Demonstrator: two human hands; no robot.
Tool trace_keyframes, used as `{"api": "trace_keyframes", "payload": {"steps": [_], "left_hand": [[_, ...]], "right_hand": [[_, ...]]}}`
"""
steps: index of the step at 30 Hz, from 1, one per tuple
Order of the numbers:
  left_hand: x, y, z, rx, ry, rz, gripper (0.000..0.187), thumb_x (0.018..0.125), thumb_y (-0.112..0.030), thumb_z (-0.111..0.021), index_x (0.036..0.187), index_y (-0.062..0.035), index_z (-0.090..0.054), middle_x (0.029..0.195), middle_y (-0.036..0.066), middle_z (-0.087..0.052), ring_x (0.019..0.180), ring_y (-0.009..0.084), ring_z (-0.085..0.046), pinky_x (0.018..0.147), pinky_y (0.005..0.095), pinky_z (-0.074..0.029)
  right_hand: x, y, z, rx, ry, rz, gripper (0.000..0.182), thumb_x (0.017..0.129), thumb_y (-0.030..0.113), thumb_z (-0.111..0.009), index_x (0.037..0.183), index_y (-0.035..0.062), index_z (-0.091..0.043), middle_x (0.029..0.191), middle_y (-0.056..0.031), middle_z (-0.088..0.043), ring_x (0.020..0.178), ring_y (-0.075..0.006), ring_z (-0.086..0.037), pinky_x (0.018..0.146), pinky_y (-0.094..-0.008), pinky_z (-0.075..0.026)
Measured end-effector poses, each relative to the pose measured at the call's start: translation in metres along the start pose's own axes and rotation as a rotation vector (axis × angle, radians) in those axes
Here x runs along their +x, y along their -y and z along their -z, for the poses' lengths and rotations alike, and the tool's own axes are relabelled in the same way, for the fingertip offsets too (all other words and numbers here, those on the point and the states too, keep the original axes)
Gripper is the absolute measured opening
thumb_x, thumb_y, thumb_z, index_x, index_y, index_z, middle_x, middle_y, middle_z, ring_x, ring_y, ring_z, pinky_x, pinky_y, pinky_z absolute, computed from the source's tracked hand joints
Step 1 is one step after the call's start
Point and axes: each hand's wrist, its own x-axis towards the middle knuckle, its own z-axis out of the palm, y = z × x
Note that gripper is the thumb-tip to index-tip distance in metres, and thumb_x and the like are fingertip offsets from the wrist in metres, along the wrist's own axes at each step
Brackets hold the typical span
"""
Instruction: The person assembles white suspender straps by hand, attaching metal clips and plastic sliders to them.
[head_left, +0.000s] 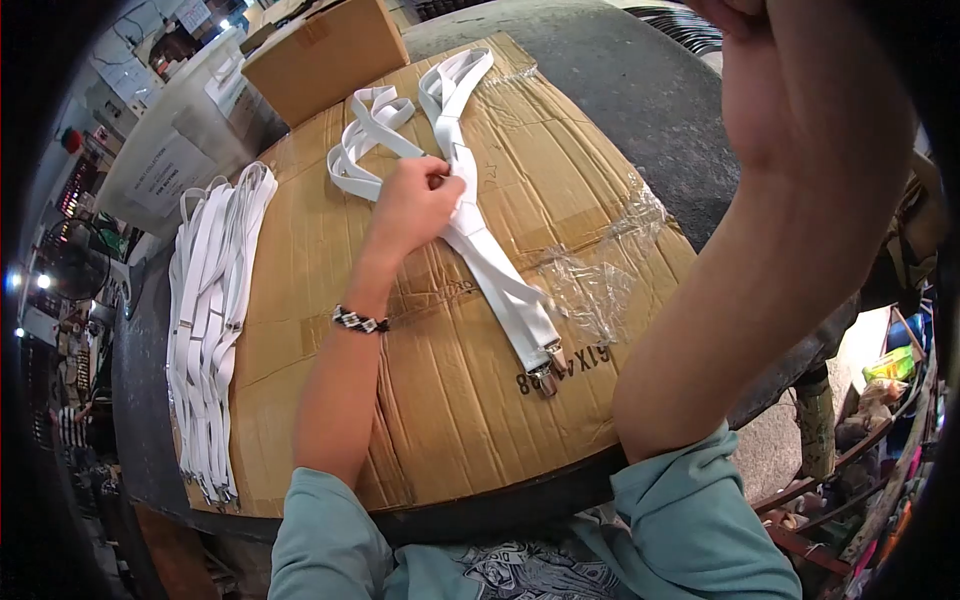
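A pair of white elastic suspenders [505, 292] lies lengthwise on a flattened cardboard sheet [330, 420]. Its metal clips [545, 375] point towards me, and its straps loop at the far end. My left hand [420, 203] is closed with thumb and fingers pinching the suspenders around the strap junction. Raised high at the top right, close to the camera, is my right hand [740, 18]; most of it is cut off by the frame edge, so its fingers and anything in them are hidden. A bundle of white suspenders [205, 320] lies at the left, clips at the near end.
A brown cardboard box [325, 60] stands at the far edge, beside a whitish plastic bin [165, 175] with paper labels. Clear tape [600, 295] wrinkles across the sheet's right side. The dark tabletop [640, 90] shows around the cardboard. At lower right is a rack with assorted items.
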Motion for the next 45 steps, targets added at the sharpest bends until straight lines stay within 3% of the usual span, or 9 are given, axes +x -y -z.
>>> {"api": "trace_keyframes", "payload": {"steps": [4,9,12,21,23,29,32,41,45], "left_hand": [[-0.030,0.005,0.033,-0.421,-0.075,0.098,0.028,0.096,-0.008,-0.061,0.116,0.0104,-0.067,0.088,0.007,-0.072,0.069,0.0107,-0.067,0.060,0.0266,-0.053],[-0.090,0.009,0.078,-0.261,-0.094,0.176,0.031,0.099,-0.008,-0.061,0.125,0.0074,-0.064,0.100,0.008,-0.070,0.070,0.0073,-0.064,0.056,0.0225,-0.050],[-0.130,0.006,0.094,-0.009,-0.126,-0.071,0.029,0.096,-0.008,-0.065,0.122,0.0042,-0.068,0.097,0.007,-0.066,0.069,0.0041,-0.058,0.055,0.0214,-0.045],[-0.235,-0.007,0.078,0.001,0.219,0.063,0.040,0.089,-0.009,-0.076,0.127,0.0016,-0.066,0.111,0.009,-0.058,0.077,0.0147,-0.058,0.067,0.0278,-0.051],[-0.241,-0.011,0.081,-0.023,0.313,0.154,0.053,0.082,-0.005,-0.082,0.132,-0.0017,-0.066,0.119,0.007,-0.057,0.086,0.0129,-0.058,0.071,0.0240,-0.052],[-0.234,-0.015,0.086,-0.048,0.382,0.150,0.056,0.081,0.000,-0.077,0.136,-0.0028,-0.064,0.120,0.008,-0.056,0.088,0.0131,-0.058,0.073,0.0238,-0.054],[-0.234,-0.016,0.088,-0.043,0.370,0.147,0.049,0.084,-0.003,-0.073,0.131,0.0029,-0.063,0.118,0.012,-0.059,0.084,0.0191,-0.063,0.073,0.0268,-0.055],[-0.235,-0.009,0.089,-0.186,0.257,0.142,0.044,0.085,0.004,-0.065,0.129,0.0014,-0.067,0.115,0.009,-0.062,0.088,0.0129,-0.058,0.076,0.0255,-0.054],[-0.223,-0.011,0.092,0.046,0.264,0.035,0.040,0.085,0.004,-0.066,0.124,0.0026,-0.068,0.107,0.009,-0.061,0.082,0.0142,-0.058,0.071,0.0291,-0.051]], "right_hand": [[0.000,-0.008,-0.010,-0.010,-0.018,-0.009,0.023,0.108,0.020,-0.044,0.094,0.0060,-0.056,0.063,0.0034,-0.040,0.045,-0.0067,-0.025,0.038,-0.0248,-0.021],[0.004,-0.013,-0.016,-0.031,-0.038,-0.013,0.023,0.108,0.020,-0.043,0.095,0.0059,-0.055,0.064,0.0030,-0.040,0.045,-0.0072,-0.026,0.039,-0.0249,-0.022],[0.008,-0.014,-0.018,-0.046,-0.046,-0.016,0.023,0.108,0.020,-0.043,0.095,0.0058,-0.055,0.065,0.0028,-0.041,0.045,-0.0075,-0.026,0.039,-0.0250,-0.022],[0.018,-0.017,-0.032,-0.084,-0.073,-0.058,0.023,0.109,0.020,-0.042,0.097,0.0055,-0.054,0.067,0.0022,-0.042,0.046,-0.0083,-0.028,0.040,-0.0252,-0.024],[0.023,-0.020,-0.036,-0.088,-0.079,-0.064,0.023,0.109,0.020,-0.041,0.097,0.0055,-0.054,0.067,0.0021,-0.042,0.047,-0.0085,-0.028,0.040,-0.0253,-0.024],[0.024,-0.022,-0.042,-0.095,-0.099,-0.072,0.023,0.109,0.021,-0.040,0.098,0.0053,-0.054,0.069,0.0017,-0.043,0.047,-0.0091,-0.029,0.041,-0.0254,-0.025],[0.024,-0.021,-0.046,-0.086,-0.096,-0.069,0.023,0.109,0.021,-0.040,0.098,0.0053,-0.053,0.070,0.0015,-0.043,0.048,-0.0094,-0.029,0.041,-0.0255,-0.026],[0.024,-0.023,-0.050,-0.068,-0.110,-0.076,0.023,0.109,0.021,-0.039,0.100,0.0050,-0.053,0.072,0.0009,-0.045,0.048,-0.0102,-0.031,0.042,-0.0257,-0.027],[0.025,-0.019,-0.051,-0.063,-0.114,-0.071,0.023,0.110,0.021,-0.038,0.100,0.0049,-0.052,0.073,0.0006,-0.045,0.049,-0.0106,-0.031,0.043,-0.0258,-0.028]]}}
